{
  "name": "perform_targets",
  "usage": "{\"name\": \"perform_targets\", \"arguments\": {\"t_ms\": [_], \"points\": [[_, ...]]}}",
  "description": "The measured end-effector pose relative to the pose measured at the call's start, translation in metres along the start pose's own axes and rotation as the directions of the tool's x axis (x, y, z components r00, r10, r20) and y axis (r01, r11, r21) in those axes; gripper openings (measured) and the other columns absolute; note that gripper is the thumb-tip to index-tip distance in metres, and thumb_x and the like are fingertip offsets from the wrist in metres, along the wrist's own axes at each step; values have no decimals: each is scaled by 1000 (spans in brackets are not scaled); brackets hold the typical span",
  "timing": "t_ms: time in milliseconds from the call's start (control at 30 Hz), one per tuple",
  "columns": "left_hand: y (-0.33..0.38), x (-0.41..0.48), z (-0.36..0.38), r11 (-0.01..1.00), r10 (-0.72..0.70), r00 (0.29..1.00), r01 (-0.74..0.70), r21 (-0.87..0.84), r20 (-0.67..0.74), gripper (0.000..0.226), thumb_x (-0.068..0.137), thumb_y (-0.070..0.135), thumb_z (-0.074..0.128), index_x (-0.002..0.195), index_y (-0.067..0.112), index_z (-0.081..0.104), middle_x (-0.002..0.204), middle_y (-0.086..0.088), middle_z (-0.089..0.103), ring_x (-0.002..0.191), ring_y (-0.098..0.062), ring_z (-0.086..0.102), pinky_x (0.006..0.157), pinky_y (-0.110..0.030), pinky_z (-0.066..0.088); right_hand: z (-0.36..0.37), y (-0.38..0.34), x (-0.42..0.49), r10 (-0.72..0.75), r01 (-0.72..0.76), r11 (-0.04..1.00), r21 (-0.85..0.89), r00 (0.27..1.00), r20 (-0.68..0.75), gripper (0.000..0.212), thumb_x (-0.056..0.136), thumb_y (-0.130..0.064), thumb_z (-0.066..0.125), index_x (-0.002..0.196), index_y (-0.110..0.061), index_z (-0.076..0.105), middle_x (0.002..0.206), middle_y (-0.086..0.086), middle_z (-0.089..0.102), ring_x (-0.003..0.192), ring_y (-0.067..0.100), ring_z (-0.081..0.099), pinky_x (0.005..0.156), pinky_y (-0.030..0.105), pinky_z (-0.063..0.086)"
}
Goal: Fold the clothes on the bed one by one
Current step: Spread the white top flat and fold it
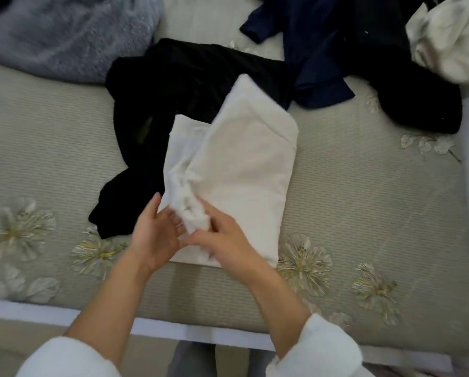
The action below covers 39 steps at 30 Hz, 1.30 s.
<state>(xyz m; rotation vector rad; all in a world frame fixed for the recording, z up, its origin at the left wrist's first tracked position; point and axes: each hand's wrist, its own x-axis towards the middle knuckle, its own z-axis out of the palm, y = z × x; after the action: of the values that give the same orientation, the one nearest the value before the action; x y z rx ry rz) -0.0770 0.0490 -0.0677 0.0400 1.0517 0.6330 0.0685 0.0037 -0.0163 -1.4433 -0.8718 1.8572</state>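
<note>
White garment (241, 170) part-folded near the bed's (363, 213) front edge, left hand (154, 238) and right hand (225, 240) gripping its bunched near end with curled fingers, black garment (173, 85) partly beneath, navy garment (317, 36) toward the far edge

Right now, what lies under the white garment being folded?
Its far left part overlaps the black garment; the rest lies on the bedspread. How far the black cloth runs beneath the white garment cannot be seen.
</note>
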Motion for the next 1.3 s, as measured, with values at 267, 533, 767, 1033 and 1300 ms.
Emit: {"name": "perform_targets", "arguments": {"t_ms": [267,533,767,1033,1300], "points": [[27,-1,-37,851,62,994,-3,525,-94,42,77,30,72,116,17,67,105,-3,73,96,-21,70,80,-35,56,-8,47,7,-142,-85,856,-510,910,-390,15,80,-7,55,84,-20,61,84,-4,62,80,14,54,70,25,39],[29,0,-38,697,255,941,-20,717,-222,15,85,13,61,94,23,67,88,1,68,84,-21,63,68,-33,51,-43,76,-40,-334,-148,657,-740,822,-461,58,65,-25,63,120,-18,44,114,-1,39,106,14,37,91,40,38],[21,6,-37,634,413,882,-100,767,-226,20,87,14,57,93,31,65,93,11,66,83,-9,60,62,-25,45,-49,106,-42,-428,-209,410,-888,816,-390,75,71,0,77,139,-17,50,88,11,50,66,26,49,56,42,50],[-23,2,-55,548,591,748,-99,831,-301,14,87,17,58,101,18,58,90,4,61,82,-15,59,60,-26,42,-84,109,-54,-155,-163,595,-787,938,-311,45,76,-29,56,117,-17,69,97,0,46,91,18,49,80,32,42],[-82,-21,-51,988,142,791,-72,139,-595,49,84,32,70,129,22,54,120,1,64,102,-15,62,79,-32,50,-99,87,2,319,-368,927,76,664,-676,35,81,-21,74,109,-4,63,109,13,68,102,30,65,92,48,51]]}}
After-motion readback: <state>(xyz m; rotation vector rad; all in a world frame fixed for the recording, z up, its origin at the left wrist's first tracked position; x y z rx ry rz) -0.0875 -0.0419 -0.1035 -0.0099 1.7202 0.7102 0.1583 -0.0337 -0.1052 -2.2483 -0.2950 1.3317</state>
